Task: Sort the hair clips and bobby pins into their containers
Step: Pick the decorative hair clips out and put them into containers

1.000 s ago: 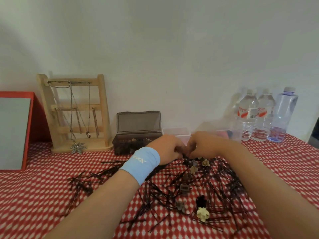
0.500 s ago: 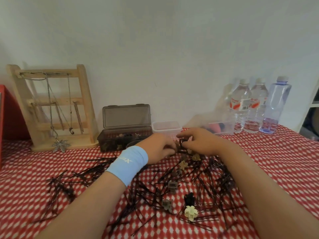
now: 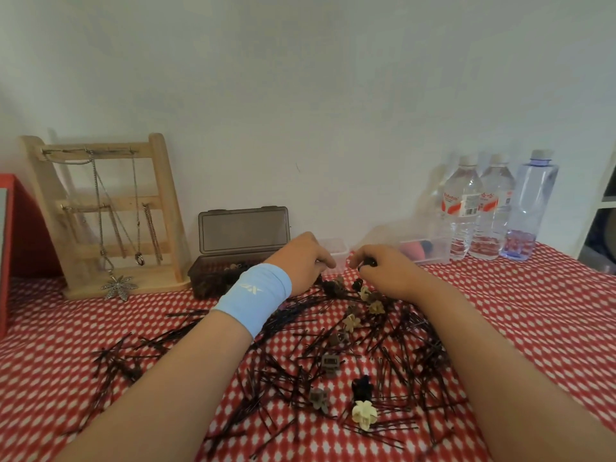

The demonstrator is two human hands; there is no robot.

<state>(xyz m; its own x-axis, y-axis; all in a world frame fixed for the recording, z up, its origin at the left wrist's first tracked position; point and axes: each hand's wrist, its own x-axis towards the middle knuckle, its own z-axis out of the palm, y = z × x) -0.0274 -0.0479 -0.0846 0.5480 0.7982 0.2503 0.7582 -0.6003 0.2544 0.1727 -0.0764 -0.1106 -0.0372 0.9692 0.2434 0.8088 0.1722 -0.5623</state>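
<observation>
Dozens of black bobby pins (image 3: 393, 355) lie tangled across the checked tabletop (image 3: 533, 311), with small claw hair clips (image 3: 364, 413) scattered among them, so most of the sorting is not yet done. Both hands work at the far edge of the heap, probably because the containers stand just behind it against the wall. These are a smoky box (image 3: 206, 278) with its lid propped open, a small clear tub (image 3: 338, 251), and a larger clear tub (image 3: 433, 248) further right.

The right hand (image 3: 386, 273) pinches a dark clip (image 3: 366, 261) between thumb and fingertips, raised slightly above the pile and near the small clear tub. The left hand (image 3: 300, 261), above a blue wristband (image 3: 256, 296), has its fingers curled downward. Its palm faces away, so I cannot tell whether it grasps anything.

Clips seem to sit in the smoky box, though the left forearm covers part of it. Something pink and something dark show blurrily in the larger tub. I cannot make out what the small tub contains. Water bottles (image 3: 466, 208) and a necklace stand (image 3: 163, 195) flank the containers.
</observation>
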